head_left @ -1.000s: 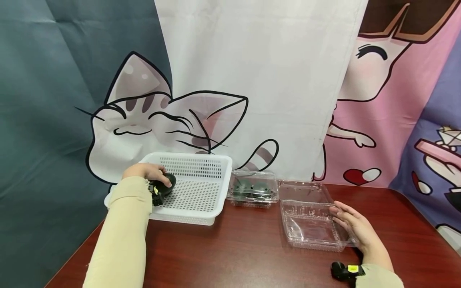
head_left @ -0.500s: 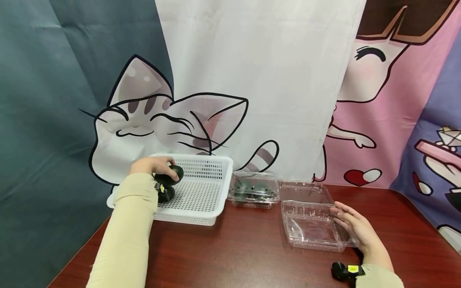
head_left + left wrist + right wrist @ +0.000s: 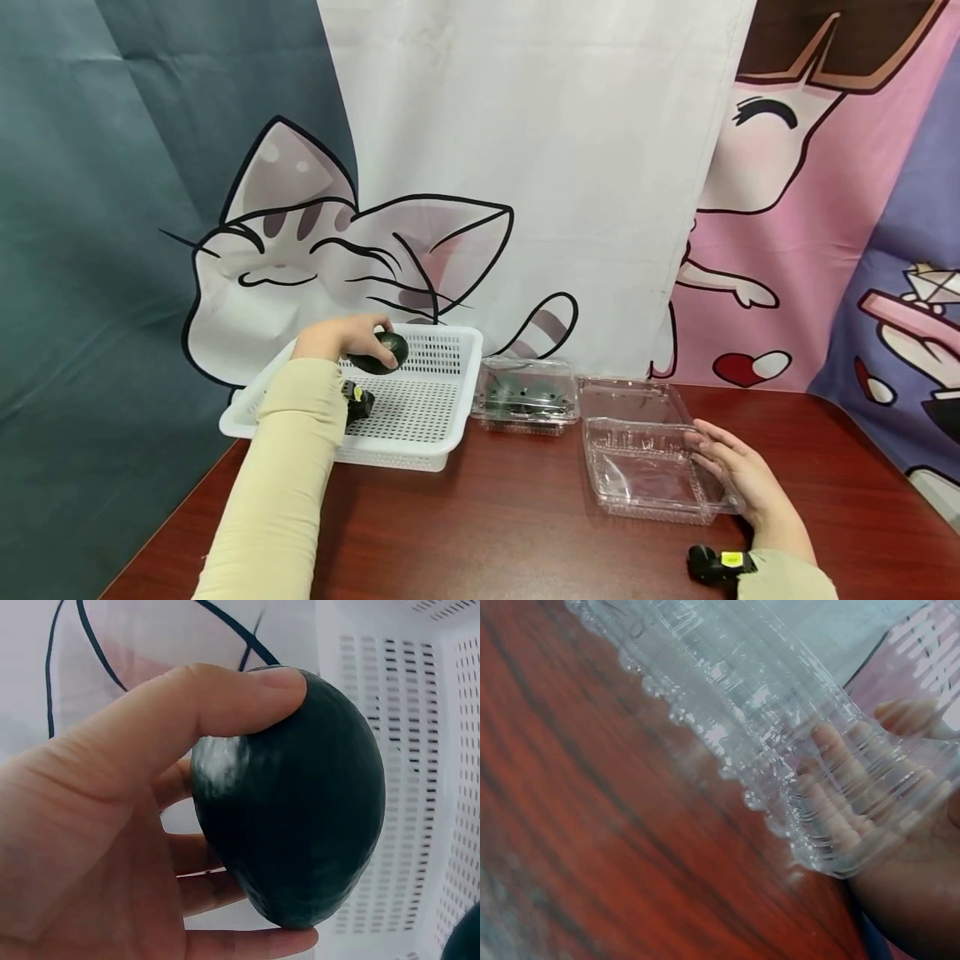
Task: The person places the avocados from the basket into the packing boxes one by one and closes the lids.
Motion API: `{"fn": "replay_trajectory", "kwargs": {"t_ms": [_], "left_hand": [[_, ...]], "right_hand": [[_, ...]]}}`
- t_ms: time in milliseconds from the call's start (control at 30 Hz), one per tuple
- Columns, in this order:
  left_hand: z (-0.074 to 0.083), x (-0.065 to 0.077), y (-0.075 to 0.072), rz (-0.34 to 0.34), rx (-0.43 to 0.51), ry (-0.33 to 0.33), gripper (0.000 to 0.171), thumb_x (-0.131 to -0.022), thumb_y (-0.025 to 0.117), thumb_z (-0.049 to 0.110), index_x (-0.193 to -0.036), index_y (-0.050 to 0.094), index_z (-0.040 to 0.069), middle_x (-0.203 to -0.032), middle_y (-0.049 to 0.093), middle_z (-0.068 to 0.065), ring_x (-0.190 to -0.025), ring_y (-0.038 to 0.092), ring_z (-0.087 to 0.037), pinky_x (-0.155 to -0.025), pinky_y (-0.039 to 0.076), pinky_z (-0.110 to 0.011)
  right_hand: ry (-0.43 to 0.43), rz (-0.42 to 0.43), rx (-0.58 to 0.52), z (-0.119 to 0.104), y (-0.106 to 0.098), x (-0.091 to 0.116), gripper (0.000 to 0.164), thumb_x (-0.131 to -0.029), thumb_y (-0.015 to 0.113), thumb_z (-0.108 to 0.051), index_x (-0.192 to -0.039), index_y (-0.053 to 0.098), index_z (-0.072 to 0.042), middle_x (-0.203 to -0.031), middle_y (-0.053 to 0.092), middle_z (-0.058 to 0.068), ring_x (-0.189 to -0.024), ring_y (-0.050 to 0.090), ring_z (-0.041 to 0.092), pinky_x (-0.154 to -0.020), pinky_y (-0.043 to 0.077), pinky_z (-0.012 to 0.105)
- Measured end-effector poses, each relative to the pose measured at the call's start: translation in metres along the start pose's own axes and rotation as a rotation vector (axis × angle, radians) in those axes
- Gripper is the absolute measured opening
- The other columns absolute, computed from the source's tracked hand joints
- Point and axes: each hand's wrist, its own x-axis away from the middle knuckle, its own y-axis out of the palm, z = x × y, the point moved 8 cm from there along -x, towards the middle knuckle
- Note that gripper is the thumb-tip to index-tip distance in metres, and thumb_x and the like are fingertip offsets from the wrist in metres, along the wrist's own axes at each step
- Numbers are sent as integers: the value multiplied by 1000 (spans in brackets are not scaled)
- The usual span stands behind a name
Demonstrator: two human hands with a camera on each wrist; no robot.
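Note:
My left hand (image 3: 341, 337) holds a dark green avocado (image 3: 390, 350) above the white basket (image 3: 472, 392). In the left wrist view the thumb lies across the upper end of the avocado (image 3: 300, 802), with the other fingers around its far side and lower tip. At the right, my right hand (image 3: 738, 475) rests against the side wall of a clear plastic clamshell box (image 3: 648, 475), whose lid (image 3: 637, 400) is folded back. Through the clear wall the right wrist view shows extended fingers (image 3: 832, 772) along the outside of the box.
A second clear clamshell box (image 3: 525, 400), closed, stands between basket and lidless side, with dark green things inside. Part of another dark round thing (image 3: 466, 941) shows in the basket. Behind the reddish-brown table (image 3: 510, 517) hangs a printed cloth (image 3: 570, 183).
My left hand has lifted the avocado up from the basket's left part and moved it to the right. My right hand has stayed at the clear box.

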Motion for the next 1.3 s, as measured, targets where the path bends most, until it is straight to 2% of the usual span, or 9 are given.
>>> {"fn": "replay_trajectory", "kwargs": {"t_ms": [300, 600, 900, 1067, 1167, 1300], "left_hand": [[29, -1, -2, 37, -134, 93, 61, -73, 74, 28, -122, 47, 3, -111, 55, -15, -99, 51, -27, -88, 40, -40], [57, -4, 0, 80, -211, 132, 65, -71, 74, 35, -124, 49, 6, -111, 58, -11, -101, 52, -25, -91, 39, -42], [72, -9, 4, 78, -247, 106, 66, -73, 69, 46, -121, 50, 4, -102, 60, -8, -91, 56, -22, -83, 43, -39], [81, -10, 9, 68, -232, 86, 64, -72, 68, 49, -116, 51, 6, -100, 59, -8, -84, 56, -23, -71, 47, -35], [90, -10, 13, 55, -213, 93, 57, -72, 68, 48, -109, 51, 7, -97, 58, -8, -79, 56, -23, -63, 48, -33], [105, -11, 19, 41, -209, 126, 51, -73, 68, 47, -101, 52, 8, -93, 58, -7, -77, 56, -22, -61, 49, -33]], "right_hand": [[4, 1, -1, -1, 2, 0, 37, -98, 38, 0, -116, 60, -24, -105, 66, -6, -101, 58, 0, -81, 46, 17], [17, 11, 14, 0, 0, 0, 37, -98, 38, -2, -115, 60, -26, -105, 66, -7, -100, 58, 0, -81, 46, 16], [29, 22, 42, -1, 0, -1, 33, -98, 41, -5, -118, 59, -24, -105, 65, -8, -100, 57, -1, -81, 46, 16], [34, 18, 31, -1, 1, -1, 32, -98, 41, -6, -118, 59, -24, -106, 65, -9, -100, 58, -1, -82, 46, 16], [26, 13, 20, -2, 0, -1, 34, -99, 40, -5, -119, 59, -24, -106, 66, -8, -100, 58, 0, -82, 46, 17], [16, 11, 10, -2, 0, -1, 35, -99, 39, -3, -119, 59, -23, -106, 66, -7, -100, 58, 1, -82, 46, 17]]}}
